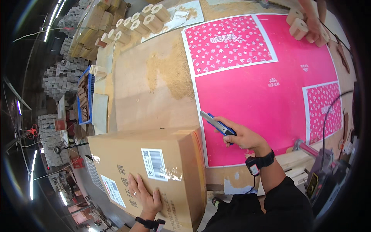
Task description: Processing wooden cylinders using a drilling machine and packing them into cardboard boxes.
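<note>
My right hand [243,134] is closed around a blue-and-grey box cutter [218,124], its tip pointing up and to the left over the pink sheet [251,100]. At the lower left, my left hand [143,195] lies with fingers spread on the side of a large brown cardboard box [135,154]. Two white labels show on that side, one label [154,164] just above my left hand and another label [113,190] to its left. The box stands at the near edge of the work table, apart from the cutter. Shiny tape covers part of its right edge.
Sawdust [174,73] is scattered on the wooden table [131,96]. Several hollow wooden blocks [139,26] stand at the far left. Another person's hand [315,27] touches similar blocks [298,29] at the far right. A blue crate [85,94] sits left; a machine [324,166] stands right.
</note>
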Demonstrator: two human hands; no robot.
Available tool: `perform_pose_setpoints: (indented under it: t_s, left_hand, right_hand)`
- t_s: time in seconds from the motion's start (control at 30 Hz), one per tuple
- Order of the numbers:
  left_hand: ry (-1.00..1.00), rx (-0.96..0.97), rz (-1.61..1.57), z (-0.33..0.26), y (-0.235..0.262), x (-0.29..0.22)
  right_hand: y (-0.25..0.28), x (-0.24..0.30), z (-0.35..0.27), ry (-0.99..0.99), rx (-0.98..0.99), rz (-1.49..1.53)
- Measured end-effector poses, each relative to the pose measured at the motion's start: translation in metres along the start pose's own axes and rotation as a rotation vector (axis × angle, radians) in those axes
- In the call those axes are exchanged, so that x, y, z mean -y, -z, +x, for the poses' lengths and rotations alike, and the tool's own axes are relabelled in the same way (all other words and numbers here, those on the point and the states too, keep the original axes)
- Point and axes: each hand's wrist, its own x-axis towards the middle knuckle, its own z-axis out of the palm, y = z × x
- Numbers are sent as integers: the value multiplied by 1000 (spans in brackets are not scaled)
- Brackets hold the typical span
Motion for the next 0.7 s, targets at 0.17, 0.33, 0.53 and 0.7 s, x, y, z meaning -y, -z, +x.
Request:
perform_pose_setpoints:
  t_s: [0.17, 0.33, 0.53, 0.7]
  left_hand:
    - [21, -3, -12, 4, -6, 8]
    - [38, 33, -19, 4, -9, 15]
    - [47, 58, -42, 2, -10, 18]
    - [55, 60, -52, 4, -9, 15]
  right_hand:
    - [3, 4, 35, -176, -193, -60]
    - [9, 4, 57, -153, -265, -154]
    - [14, 23, 81, -118, 139, 411]
    - [17, 40, 97, 144, -23, 145]
